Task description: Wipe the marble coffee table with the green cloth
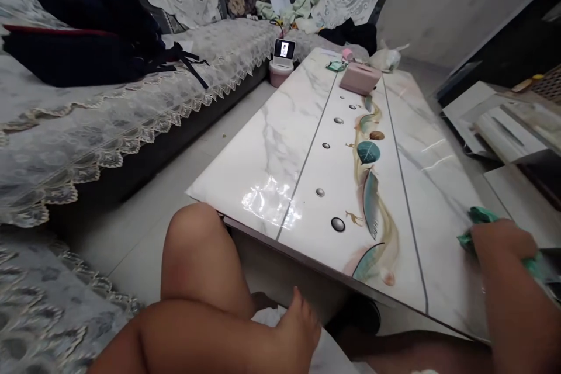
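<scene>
My right hand (pixel 504 239) is at the right edge of the table (pixel 245 158), closed around a green cloth (pixel 482 215). Part of the cloth sticks out ahead of the fingers, and more green shows behind the hand. The tabletop under it is glossy white marble pattern, with dark lines, leaf drawings and silver dots. My left hand is not in view. Bare legs (pixel 197 251) and a foot (pixel 300 324) show at the bottom, in front of the near table edge.
A pink tissue box (pixel 360 77), a small green item (pixel 336 65) and a plastic bag (pixel 386 58) are at the table's far end. A lit screen device (pixel 284 52) rests on a pink tub (pixel 280 75). A dark backpack (pixel 87 52) lies on the lace-covered sofa (pixel 175 99).
</scene>
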Available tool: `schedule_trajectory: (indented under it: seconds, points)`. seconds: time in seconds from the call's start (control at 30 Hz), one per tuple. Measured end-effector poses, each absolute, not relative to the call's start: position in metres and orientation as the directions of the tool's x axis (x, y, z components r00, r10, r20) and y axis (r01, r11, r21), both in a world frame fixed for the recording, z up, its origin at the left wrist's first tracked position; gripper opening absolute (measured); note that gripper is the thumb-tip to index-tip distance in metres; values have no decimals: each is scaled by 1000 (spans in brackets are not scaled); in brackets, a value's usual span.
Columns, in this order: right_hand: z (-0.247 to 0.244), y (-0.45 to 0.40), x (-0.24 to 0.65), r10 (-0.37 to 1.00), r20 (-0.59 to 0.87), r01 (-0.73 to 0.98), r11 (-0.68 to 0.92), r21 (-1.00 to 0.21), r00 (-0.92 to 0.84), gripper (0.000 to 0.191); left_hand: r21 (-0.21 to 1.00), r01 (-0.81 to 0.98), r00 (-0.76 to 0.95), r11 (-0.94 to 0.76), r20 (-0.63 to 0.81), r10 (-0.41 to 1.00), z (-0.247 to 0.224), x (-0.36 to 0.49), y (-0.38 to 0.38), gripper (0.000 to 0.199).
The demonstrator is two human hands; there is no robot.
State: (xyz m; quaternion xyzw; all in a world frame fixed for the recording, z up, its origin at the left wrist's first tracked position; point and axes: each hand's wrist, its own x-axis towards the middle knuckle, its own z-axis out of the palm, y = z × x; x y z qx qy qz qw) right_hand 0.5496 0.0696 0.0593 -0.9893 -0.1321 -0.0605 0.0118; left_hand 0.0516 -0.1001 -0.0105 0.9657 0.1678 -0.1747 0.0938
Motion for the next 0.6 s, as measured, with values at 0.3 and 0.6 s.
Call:
schedule_trajectory:
  seconds: [0.3, 0.6]
  points:
    - [86, 160, 422, 459, 96, 467, -880, -84, 883, 50, 83, 324, 923, -943, -246, 295, -38, 61, -129, 46]
    - [99, 304, 202, 797, 31, 794, -596, -116, 603, 31, -140, 204, 895, -969, -374, 243, -12, 79, -102, 46]
